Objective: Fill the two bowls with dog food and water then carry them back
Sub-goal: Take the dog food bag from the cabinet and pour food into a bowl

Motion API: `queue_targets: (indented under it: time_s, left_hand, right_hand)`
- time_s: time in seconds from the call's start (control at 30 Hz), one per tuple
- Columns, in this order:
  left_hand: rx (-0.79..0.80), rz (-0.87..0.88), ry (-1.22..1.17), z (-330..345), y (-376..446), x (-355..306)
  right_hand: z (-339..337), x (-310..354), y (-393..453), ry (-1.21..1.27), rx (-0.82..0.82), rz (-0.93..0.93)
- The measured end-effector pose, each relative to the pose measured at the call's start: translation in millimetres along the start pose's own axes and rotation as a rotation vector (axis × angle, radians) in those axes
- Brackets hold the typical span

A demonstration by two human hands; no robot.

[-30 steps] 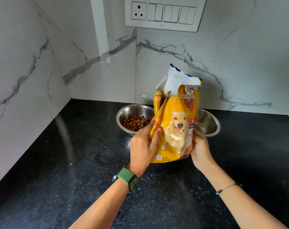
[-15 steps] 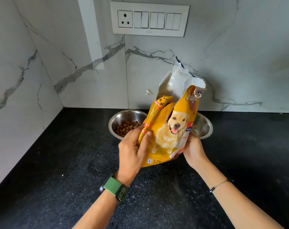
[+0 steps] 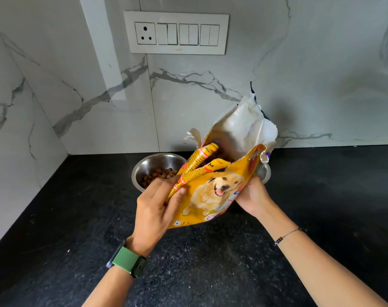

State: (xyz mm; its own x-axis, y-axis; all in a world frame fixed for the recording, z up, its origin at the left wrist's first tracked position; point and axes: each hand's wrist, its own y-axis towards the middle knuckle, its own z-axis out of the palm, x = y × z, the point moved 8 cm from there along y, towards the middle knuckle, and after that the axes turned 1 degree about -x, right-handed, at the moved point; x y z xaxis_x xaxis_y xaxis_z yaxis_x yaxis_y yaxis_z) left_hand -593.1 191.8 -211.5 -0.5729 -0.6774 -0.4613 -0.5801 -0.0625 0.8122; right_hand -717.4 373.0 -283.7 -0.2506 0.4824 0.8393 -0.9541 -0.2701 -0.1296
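A yellow dog food bag with a dog picture stands open-topped on the black counter, tilted to the right. My left hand grips its left gusset edge. My right hand holds its right side from behind. Behind the bag on the left, a steel bowl holds brown kibble. A second steel bowl shows only as a rim sliver behind the bag's right edge; its contents are hidden.
The black granite counter runs to marble walls at the left and the back. A white switch plate with a socket is mounted on the back wall above the bowls.
The bag has tipped further to the right and its mouth has spread wider. Both hands keep their hold. The camera has moved closer and lower.
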Motion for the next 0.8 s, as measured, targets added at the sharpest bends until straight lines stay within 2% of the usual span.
queue_targets:
  time_s: [0.1, 0.23, 0.33, 0.43, 0.6, 0.7, 0.8]
  left_hand:
    - [0.032, 0.049, 0.005, 3, -1, 2]
    - [0.046, 0.023, -0.024, 8, -3, 11]
    - [0.038, -0.124, -0.11, 11, -9, 28]
    - [0.007, -0.338, -0.225, 17, -27, 48]
    - [-0.001, -0.644, -0.335, 35, -75, 70]
    - [-0.01, -0.763, -0.378, 36, -94, 76]
    - [0.093, -0.753, -0.578, 36, -85, 64]
  right_hand:
    - [2, 1, -2, 0.05, -0.023, -0.045]
    - [-1, 5, -2, 0.061, -0.044, -0.104]
    - [-21, 2, 3, 0.093, -0.143, -0.153]
    - [-29, 0, -2, 0.093, -0.12, -0.185]
    - [-41, -8, -17, -0.063, -0.143, -0.224]
    - [-27, -2, -26, -0.174, -0.063, -0.252]
    - [-6, 11, -29, -0.323, 0.057, -0.293]
